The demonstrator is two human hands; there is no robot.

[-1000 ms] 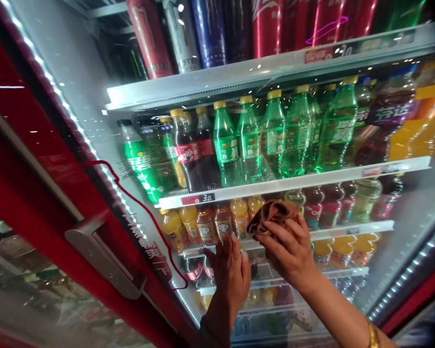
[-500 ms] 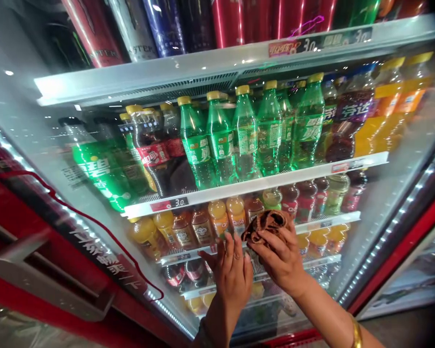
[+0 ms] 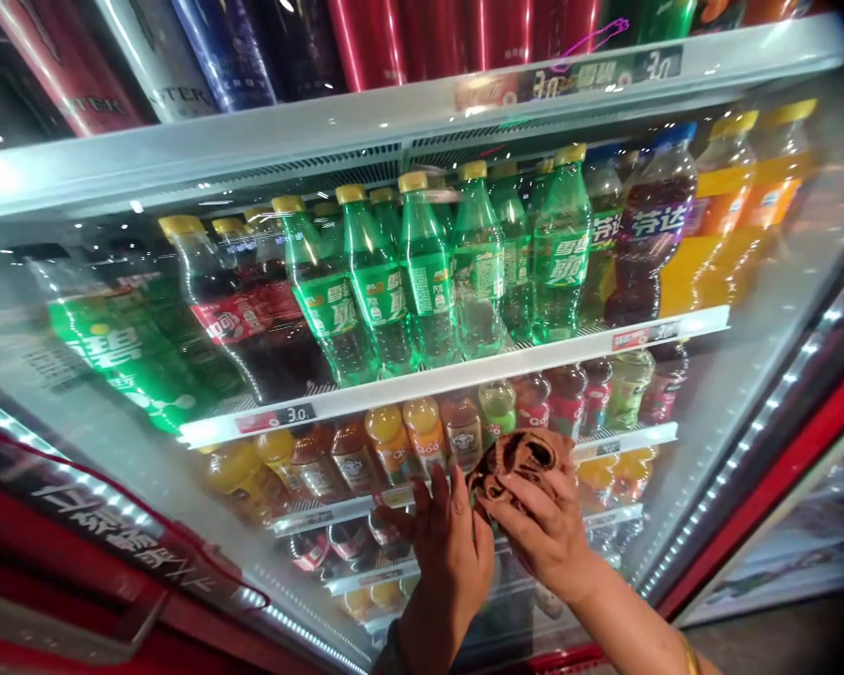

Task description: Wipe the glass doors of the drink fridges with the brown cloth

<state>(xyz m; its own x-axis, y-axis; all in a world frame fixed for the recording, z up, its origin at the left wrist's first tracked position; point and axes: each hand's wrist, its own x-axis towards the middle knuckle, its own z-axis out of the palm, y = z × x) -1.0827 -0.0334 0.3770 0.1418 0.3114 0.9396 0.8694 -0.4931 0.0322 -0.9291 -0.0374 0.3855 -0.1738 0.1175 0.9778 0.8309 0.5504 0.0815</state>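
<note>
Bunched up in my right hand (image 3: 541, 525) is a brown cloth (image 3: 520, 464) with dark patterns, held against or just before the glass of a lit drinks fridge. My left hand (image 3: 446, 534) is beside it on the left, fingers spread and pointing up, holding nothing. Whether its fingertips touch the glass cannot be made out. Behind the hands, small bottles with orange, brown and green drinks (image 3: 422, 436) stand on a lower shelf. Above them is a row of green bottles with yellow caps (image 3: 426, 272).
Tall cans (image 3: 366, 42) stand on the top shelf. Dark cola bottles (image 3: 229, 323) are at the left, orange bottles (image 3: 710, 216) at the right. The red door frame (image 3: 766, 478) runs along the right, and a metal handle (image 3: 70, 623) is at the lower left.
The camera view has come closer and shifted, so the shelves appear larger and further left. Both hands keep nearly the same place in view, the cloth still in my right hand.
</note>
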